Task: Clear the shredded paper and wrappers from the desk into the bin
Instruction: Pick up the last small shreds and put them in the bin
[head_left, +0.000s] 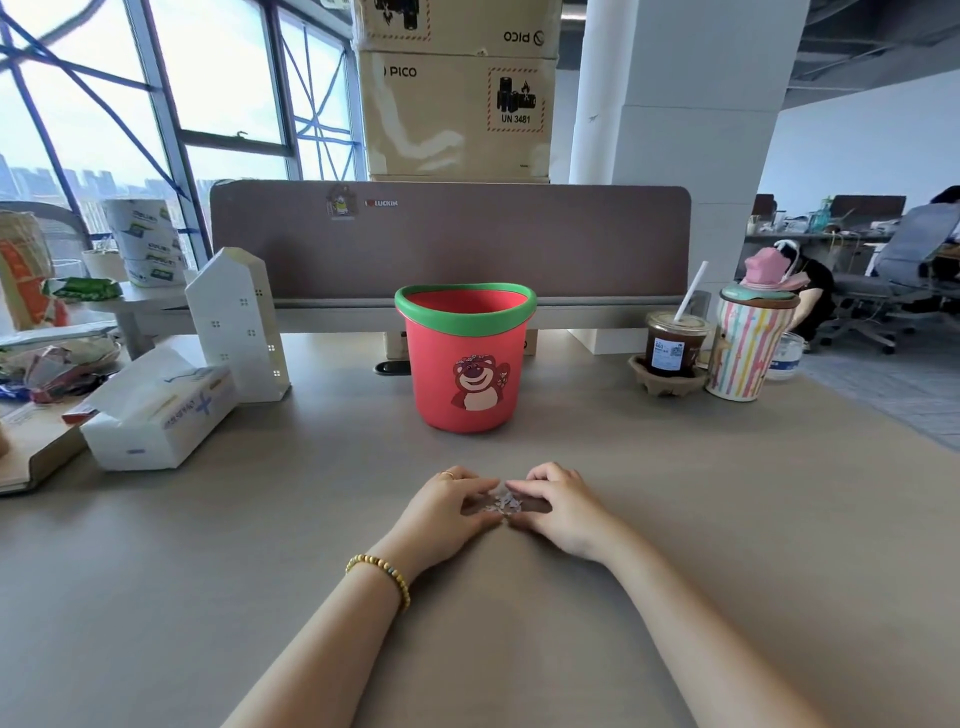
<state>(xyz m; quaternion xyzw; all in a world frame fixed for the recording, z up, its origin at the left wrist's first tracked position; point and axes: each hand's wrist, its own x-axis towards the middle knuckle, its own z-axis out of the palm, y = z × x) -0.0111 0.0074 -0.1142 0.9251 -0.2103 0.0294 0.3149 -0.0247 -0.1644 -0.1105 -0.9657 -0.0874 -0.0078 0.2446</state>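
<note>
Pale paper shreds (503, 503) sit heaped between left hand (451, 512) and right hand (563, 512), curled fingers (480, 488) cupping them together for lifting to the bin (467, 358) beyond

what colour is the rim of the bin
Green, on a red bin; the rim shows clearly in the head view.

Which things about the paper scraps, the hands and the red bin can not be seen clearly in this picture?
Head view only:
- Shredded paper: the left hand and right hand cup it, so its amount is hidden.
- Whether fingers grip scraps: too small.
- Bin: its wall hides the bottom and contents.
- Wrappers on the desk: none can be identified.
</note>
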